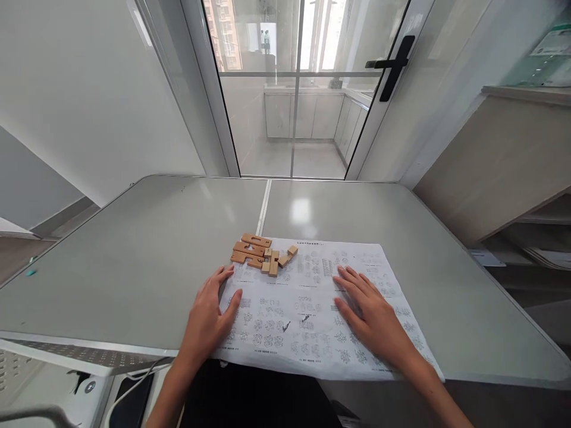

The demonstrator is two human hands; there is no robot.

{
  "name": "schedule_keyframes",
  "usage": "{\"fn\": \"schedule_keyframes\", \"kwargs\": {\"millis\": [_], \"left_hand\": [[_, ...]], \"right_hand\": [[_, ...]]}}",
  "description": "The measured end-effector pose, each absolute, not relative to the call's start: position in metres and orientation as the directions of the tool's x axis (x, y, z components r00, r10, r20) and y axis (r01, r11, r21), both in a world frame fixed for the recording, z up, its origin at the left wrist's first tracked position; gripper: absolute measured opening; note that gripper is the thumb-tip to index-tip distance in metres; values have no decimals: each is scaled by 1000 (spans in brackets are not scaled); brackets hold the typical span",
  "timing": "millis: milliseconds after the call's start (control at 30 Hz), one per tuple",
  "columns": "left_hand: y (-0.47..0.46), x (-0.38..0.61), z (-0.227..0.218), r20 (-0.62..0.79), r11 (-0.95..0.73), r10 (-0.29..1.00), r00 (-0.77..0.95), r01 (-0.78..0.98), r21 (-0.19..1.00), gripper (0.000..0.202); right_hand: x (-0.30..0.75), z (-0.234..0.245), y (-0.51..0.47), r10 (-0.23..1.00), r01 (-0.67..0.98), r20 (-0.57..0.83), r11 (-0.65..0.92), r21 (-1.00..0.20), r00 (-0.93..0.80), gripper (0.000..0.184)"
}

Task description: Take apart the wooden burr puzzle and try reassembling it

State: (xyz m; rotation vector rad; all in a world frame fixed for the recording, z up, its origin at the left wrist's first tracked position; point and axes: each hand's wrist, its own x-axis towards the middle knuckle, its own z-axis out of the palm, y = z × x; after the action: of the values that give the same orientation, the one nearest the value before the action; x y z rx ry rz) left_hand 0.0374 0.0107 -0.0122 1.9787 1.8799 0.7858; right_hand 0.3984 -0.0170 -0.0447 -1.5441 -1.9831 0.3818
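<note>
A large white sheet of paper (312,309), printed with rows of small diagrams, lies on the grey table and hangs slightly past its near edge. My left hand (212,315) rests over the sheet's left edge, thumb spread from the fingers, holding nothing. Flat on the right part of the sheet lies my right hand (368,312), fingers stretched out. Near the sheet's top left corner is a cluster of wooden puzzle pieces: flat brown notched pieces (248,248) and lighter block pieces (273,263). Both hands are apart from these pieces.
The grey table (134,255) has a pale seam (264,205) running away from me. Beyond it stands a glass door with a black handle (392,68). Shelves (535,238) flank the right side. A white perforated unit with a cable (143,377) sits at the lower left.
</note>
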Motion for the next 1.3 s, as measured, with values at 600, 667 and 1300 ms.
{"fn": "schedule_keyframes", "kwargs": {"millis": [600,667,1300], "left_hand": [[9,40,-8,179,-88,984,-28,789,608,49],[9,41,-6,184,-93,983,-26,790,606,49],[7,40,-9,200,-99,979,-36,773,626,42]], "right_hand": [[403,-45,-14,942,744,294,314,-590,-164,39],[403,-44,-14,943,740,290,313,-595,-166,39],[405,-46,-14,942,735,290,316,-600,-168,37]]}}
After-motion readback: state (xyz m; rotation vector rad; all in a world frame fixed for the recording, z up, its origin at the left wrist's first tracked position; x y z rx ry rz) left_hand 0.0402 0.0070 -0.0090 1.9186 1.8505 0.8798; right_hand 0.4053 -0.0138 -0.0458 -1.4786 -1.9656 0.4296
